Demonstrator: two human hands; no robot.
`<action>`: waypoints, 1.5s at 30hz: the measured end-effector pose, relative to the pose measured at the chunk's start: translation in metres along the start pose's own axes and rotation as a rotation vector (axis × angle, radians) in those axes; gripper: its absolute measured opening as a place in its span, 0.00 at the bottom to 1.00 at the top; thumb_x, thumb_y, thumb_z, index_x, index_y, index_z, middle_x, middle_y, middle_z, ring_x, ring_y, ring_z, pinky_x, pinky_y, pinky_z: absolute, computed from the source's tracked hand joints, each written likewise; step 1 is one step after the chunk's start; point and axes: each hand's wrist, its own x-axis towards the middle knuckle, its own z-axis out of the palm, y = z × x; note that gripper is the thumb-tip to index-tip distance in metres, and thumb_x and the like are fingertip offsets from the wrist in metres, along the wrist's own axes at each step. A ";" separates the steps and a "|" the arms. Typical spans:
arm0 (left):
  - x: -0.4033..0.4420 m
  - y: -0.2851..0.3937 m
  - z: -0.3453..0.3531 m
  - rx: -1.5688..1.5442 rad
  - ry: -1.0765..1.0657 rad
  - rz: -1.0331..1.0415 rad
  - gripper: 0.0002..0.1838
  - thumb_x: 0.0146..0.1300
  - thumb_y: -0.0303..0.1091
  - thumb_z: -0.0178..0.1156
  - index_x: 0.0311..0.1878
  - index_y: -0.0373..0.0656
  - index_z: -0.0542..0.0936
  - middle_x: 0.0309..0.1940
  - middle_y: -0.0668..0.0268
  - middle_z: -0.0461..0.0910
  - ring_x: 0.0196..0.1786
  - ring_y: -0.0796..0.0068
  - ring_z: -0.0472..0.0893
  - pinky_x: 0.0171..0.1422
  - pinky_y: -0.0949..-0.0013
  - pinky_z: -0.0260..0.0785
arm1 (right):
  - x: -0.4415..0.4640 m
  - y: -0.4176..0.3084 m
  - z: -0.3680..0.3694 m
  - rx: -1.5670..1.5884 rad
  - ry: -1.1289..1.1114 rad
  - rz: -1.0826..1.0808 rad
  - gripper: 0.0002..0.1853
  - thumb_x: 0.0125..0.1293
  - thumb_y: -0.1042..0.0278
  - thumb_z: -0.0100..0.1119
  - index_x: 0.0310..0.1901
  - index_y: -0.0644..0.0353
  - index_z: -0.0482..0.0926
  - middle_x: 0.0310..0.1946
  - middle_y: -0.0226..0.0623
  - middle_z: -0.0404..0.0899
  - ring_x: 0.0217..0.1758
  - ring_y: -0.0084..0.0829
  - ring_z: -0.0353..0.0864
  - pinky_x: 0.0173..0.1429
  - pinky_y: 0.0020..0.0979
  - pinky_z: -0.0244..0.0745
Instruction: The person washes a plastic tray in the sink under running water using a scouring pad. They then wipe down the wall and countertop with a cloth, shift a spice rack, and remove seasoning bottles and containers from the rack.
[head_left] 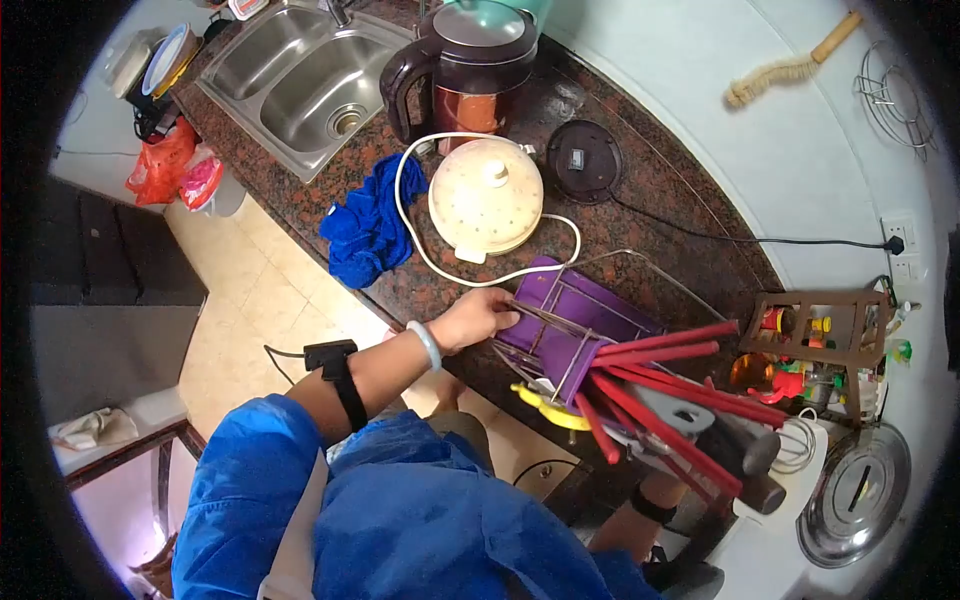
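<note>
My left hand (478, 320), with a pale bangle at the wrist, grips the near left end of a wire utensil rack (553, 320). The rack lies tilted at the counter's edge, with purple plastic (590, 300) in its frame. Red sticks (665, 352), likely chopsticks, stick out to the right. Among them are a grey slotted tool (675, 410) and dark handle ends (755, 452). Below them is a yellow scissors-like handle (550, 408). My right hand (664, 487) is under these utensils, beyond a black wristband; its fingers are hidden.
A cream lidded electric pot (486, 197) with a looped white cord stands behind the rack. Left of it lies a blue cloth (372, 222). A dark jug (470, 80), a black power base (584, 160), a double sink (330, 95) and a condiment rack (800, 345) surround the workspace.
</note>
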 end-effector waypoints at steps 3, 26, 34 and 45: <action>0.009 -0.011 0.015 -0.202 -0.040 0.096 0.14 0.66 0.25 0.57 0.54 0.35 0.73 0.43 0.63 0.80 0.47 0.75 0.78 0.53 0.71 0.71 | -0.009 -0.012 -0.005 0.009 0.018 -0.008 0.36 0.60 0.34 0.51 0.61 0.55 0.71 0.60 0.35 0.73 0.66 0.39 0.68 0.72 0.48 0.60; 0.004 0.021 0.002 -0.659 -0.479 -0.258 0.17 0.70 0.36 0.52 0.54 0.34 0.74 0.44 0.53 0.82 0.44 0.62 0.85 0.44 0.62 0.81 | -0.016 -0.036 0.019 0.227 -0.116 0.069 0.41 0.49 0.36 0.63 0.61 0.55 0.73 0.64 0.40 0.71 0.67 0.44 0.67 0.74 0.53 0.57; -0.011 0.010 0.006 -0.843 -0.456 -0.039 0.20 0.65 0.32 0.56 0.57 0.30 0.72 0.46 0.50 0.81 0.43 0.53 0.84 0.42 0.51 0.83 | -0.024 -0.042 0.049 0.234 -0.059 0.019 0.34 0.47 0.42 0.63 0.54 0.55 0.78 0.60 0.41 0.75 0.65 0.43 0.69 0.73 0.52 0.59; 0.011 -0.011 0.028 -0.944 -0.272 0.132 0.28 0.70 0.51 0.50 0.56 0.33 0.74 0.39 0.54 0.84 0.30 0.63 0.85 0.30 0.68 0.82 | -0.044 -0.038 0.049 -0.092 -0.072 -0.118 0.40 0.56 0.30 0.57 0.60 0.55 0.73 0.64 0.37 0.71 0.67 0.40 0.67 0.73 0.47 0.59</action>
